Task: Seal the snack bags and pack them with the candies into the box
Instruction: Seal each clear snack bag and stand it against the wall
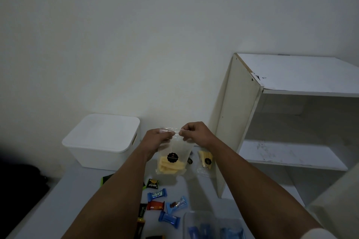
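Note:
I hold a clear snack bag [172, 159] upright above the table; it has yellow sticks at the bottom and a black round label. My left hand [155, 139] pinches the left end of its zip strip, and my right hand [196, 134] pinches the right end. A second snack bag [206, 160] lies on the table to the right, against the shelf panel. Wrapped candies [157, 195] in blue, red and black lie scattered below the bag. A clear plastic box [211, 223] at the bottom holds blue candies.
A white lidded bin [103, 139] stands at the back left against the wall. A white shelf unit [281, 122] rises on the right, its side panel close to my right forearm. The grey table [64, 200] edge runs along the left.

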Available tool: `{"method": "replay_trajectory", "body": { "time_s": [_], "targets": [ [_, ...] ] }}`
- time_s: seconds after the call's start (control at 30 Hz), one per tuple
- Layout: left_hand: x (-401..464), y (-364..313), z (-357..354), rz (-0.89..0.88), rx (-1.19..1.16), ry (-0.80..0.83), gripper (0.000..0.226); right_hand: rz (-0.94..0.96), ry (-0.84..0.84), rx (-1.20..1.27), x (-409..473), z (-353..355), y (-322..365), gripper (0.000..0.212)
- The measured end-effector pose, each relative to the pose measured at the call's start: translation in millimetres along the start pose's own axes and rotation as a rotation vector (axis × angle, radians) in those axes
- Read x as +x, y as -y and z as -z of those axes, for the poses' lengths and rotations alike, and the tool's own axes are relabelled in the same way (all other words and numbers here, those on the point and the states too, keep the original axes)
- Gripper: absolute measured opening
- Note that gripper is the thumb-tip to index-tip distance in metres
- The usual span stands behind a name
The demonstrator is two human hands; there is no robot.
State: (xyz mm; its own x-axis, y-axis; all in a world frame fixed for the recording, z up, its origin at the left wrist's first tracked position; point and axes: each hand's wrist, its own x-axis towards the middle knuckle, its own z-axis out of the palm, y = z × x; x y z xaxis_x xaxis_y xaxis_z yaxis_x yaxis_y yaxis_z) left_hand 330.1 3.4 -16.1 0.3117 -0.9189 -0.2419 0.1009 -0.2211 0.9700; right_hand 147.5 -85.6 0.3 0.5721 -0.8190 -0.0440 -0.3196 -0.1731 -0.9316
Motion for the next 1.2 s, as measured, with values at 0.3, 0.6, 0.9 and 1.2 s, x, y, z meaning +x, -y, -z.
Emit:
{"method": "replay_trajectory", "body": {
  "time_s": [0.3,0.6,0.9,1.2],
  "targets": [
    [-7.9,-2.8,12.4,-0.05,-0.016,0.001,0.025,-0.06,-0.046,0.078,-7.7,-17.6,11.4,0.022],
    [-7.1,-0.3,45.1,-0.007,-0.14,-0.012,0.02,-0.126,-0.076,0.316,-14.1,-47.2,18.2,0.006],
    [1.1,-7.6,85.2,-0.057,-0.033,0.071,0.026,-0.139,-0.176,0.294,-10.6,-91.6,41.0,0.006],
    [0.1,-13.1,150.4,-0.117,-0.043,0.096,0.029,-0.135,-0.304,0.397,-9.3,-149.4,69.1,0.008]
  ]
}}
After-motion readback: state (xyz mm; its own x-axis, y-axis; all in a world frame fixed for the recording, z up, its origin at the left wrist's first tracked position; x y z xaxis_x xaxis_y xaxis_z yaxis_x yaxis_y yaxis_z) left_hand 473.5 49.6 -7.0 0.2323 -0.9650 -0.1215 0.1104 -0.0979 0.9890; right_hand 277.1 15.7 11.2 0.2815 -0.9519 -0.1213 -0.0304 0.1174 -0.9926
